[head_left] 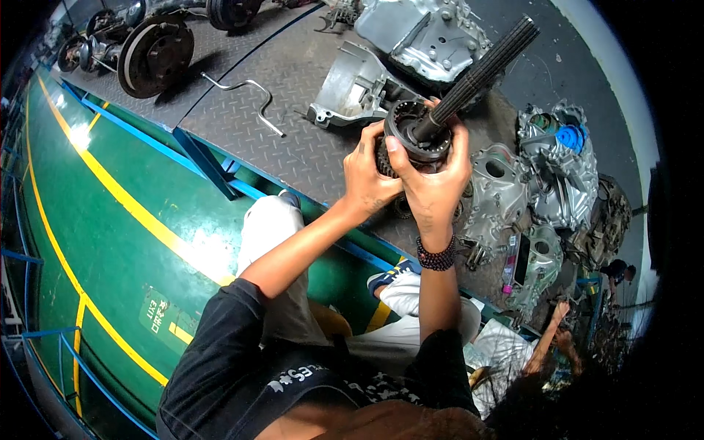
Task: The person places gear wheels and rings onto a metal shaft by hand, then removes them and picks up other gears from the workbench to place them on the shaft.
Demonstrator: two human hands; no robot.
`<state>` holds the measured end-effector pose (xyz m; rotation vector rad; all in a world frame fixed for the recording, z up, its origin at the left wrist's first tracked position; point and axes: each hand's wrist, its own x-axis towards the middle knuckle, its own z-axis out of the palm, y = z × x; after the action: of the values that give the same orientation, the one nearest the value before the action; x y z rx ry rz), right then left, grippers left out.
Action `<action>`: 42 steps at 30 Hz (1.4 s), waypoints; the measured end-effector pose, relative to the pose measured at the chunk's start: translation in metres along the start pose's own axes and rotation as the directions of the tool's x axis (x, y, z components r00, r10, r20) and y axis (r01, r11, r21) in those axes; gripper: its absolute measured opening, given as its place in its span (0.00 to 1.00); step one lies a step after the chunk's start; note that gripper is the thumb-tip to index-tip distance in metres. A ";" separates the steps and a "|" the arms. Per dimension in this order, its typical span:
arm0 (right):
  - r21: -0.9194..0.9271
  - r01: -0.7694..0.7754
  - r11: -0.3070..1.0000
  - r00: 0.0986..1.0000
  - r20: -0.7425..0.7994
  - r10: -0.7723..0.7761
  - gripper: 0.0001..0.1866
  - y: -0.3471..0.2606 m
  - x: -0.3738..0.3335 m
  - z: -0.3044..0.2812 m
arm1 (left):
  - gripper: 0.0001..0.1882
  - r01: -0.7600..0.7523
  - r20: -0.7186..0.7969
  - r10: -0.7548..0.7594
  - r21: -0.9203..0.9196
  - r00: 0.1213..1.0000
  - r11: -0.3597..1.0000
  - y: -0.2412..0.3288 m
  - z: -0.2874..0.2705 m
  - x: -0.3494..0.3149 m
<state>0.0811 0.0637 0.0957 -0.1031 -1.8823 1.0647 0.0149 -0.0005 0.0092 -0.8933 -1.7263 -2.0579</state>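
Both my hands are closed round a dark gear shaft (pixel 480 77), held above the bench. Its long splined end points up and to the right, while a ring-shaped gear (pixel 416 133) sits round its lower part. My left hand (pixel 365 170) grips the toothed side of the gears from the left. My right hand (pixel 433 172) wraps the ring from the right, thumb across its front and fingers behind. The lower end of the shaft is hidden by my hands. Just beyond them lies an open silver gearbox housing (pixel 348 86).
A ridged metal bench (pixel 242 150) carries a bent metal rod (pixel 253 92), brake drums (pixel 155 57) and a large silver casing (pixel 425 37). More housings (pixel 561 169) and a bottle (pixel 510 264) lie to the right. Another person's arm (pixel 546 334) reaches in at lower right.
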 end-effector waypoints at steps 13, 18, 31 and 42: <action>0.003 0.049 0.999 0.998 0.035 -0.049 0.42 0.005 0.003 -0.006 | 0.40 -0.002 0.002 0.002 -0.041 1.000 0.999 -0.002 0.000 -0.001; -0.057 0.035 0.998 0.976 0.216 -0.022 0.41 -0.004 0.008 -0.019 | 0.39 -0.028 -0.017 0.028 -0.030 0.999 0.999 -0.001 0.002 0.000; -0.123 0.092 0.988 0.996 -0.007 -0.093 0.41 0.011 0.000 -0.010 | 0.38 -0.037 -0.036 0.035 -0.043 0.999 0.998 -0.003 0.002 -0.001; -0.168 0.078 0.983 0.985 0.165 -0.050 0.36 -0.014 0.013 -0.014 | 0.39 0.020 -0.022 -0.021 -0.043 1.000 0.999 0.000 0.001 -0.001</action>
<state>0.0895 0.0694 0.1171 -0.0572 -2.1083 0.8854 0.0163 -0.0001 0.0086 -0.8645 -1.6930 -2.1170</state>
